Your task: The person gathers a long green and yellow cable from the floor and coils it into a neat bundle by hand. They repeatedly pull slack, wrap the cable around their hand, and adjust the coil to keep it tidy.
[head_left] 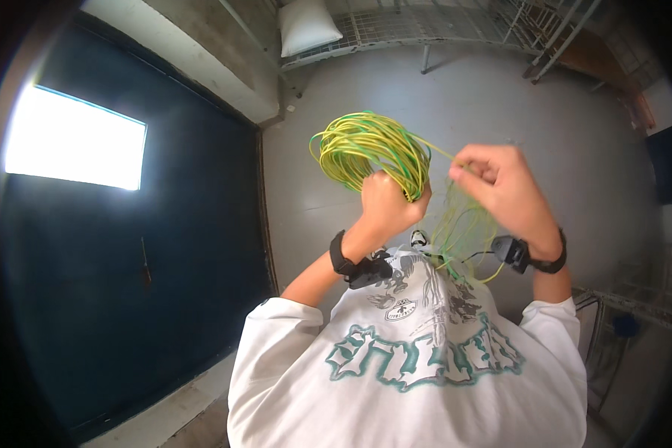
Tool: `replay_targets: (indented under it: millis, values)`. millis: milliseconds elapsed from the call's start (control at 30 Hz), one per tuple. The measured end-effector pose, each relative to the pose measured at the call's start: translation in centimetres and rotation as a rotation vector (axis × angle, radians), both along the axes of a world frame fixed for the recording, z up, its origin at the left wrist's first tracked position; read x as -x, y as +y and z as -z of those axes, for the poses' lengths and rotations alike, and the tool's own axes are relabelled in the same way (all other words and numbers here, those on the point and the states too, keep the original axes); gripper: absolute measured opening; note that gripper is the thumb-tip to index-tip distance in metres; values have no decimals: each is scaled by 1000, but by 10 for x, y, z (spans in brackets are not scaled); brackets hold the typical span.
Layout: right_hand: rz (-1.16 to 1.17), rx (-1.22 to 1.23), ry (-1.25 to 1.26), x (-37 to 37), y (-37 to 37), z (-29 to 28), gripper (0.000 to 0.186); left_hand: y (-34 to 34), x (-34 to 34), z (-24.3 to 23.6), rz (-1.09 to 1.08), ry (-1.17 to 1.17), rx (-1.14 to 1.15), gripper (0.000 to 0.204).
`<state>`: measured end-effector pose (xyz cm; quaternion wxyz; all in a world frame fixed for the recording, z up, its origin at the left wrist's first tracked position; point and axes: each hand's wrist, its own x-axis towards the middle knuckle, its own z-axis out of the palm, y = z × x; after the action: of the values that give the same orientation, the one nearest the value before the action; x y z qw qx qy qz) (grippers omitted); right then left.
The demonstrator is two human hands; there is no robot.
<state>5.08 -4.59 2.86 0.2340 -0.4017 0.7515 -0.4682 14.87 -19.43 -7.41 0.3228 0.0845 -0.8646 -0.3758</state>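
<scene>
A thick coil of yellow-and-green wire (366, 142) is held up in front of me. My left hand (392, 203) closes in a fist round the lower part of its loops. To the right, my right hand (498, 179) pinches a single strand that runs across from the coil. Beneath the right hand hangs a loose, blurred tangle of the same wire (463, 224), reaching down in front of my shirt. Each wrist wears a black strap with a small black device.
At left stands a dark blue door (194, 246) with a bright window pane (82, 138). A metal mesh bed frame (396, 28) with a white pillow (306, 28) is at the far side. Grey floor (336, 82) lies below; metal frames (642, 306) stand at right.
</scene>
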Motion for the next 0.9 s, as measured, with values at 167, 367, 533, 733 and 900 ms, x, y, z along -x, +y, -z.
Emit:
replay_targets:
  millis: [167, 367, 533, 733, 900]
  values:
    - [-58, 69, -163, -26, -5, 17, 19, 12, 13, -11, -38, 81, -464, 11]
    - [-68, 79, -156, -25, -6, 34, 21, -5, 6, -24, 166, 126, -1024, 20]
    - [-62, 157, -276, -23, -5, 49, 20, -13, 2, -26, 412, 140, -1191, 17]
    - [8, 157, -313, -18, -3, 56, 21, -15, -3, -31, 661, 179, -1433, 24]
    - [18, 196, -262, -24, -3, 51, 22, -13, -2, -32, 651, 178, -1440, 25]
